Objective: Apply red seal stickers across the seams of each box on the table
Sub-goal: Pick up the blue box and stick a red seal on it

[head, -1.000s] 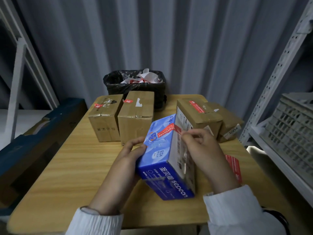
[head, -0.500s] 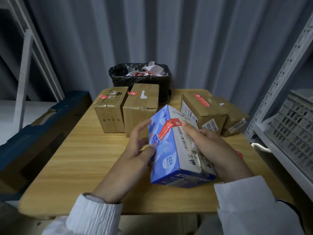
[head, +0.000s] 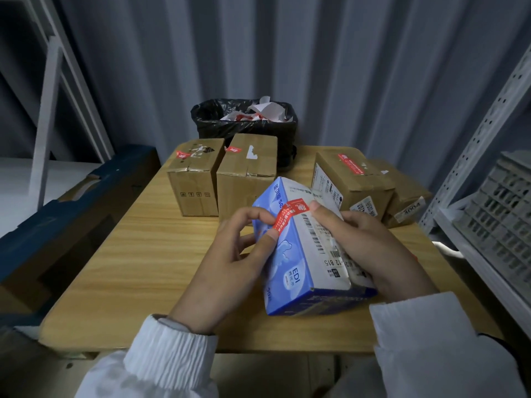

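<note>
Head view, both hands' fingers gripping tilted blue box (head: 298, 254), left thumb (head: 268, 235) pressing red sticker (head: 288, 218)

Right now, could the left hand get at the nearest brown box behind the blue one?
Probably yes. The left hand is busy pressing the red sticker on the blue box, but nothing blocks the brown box just beyond it.
</note>
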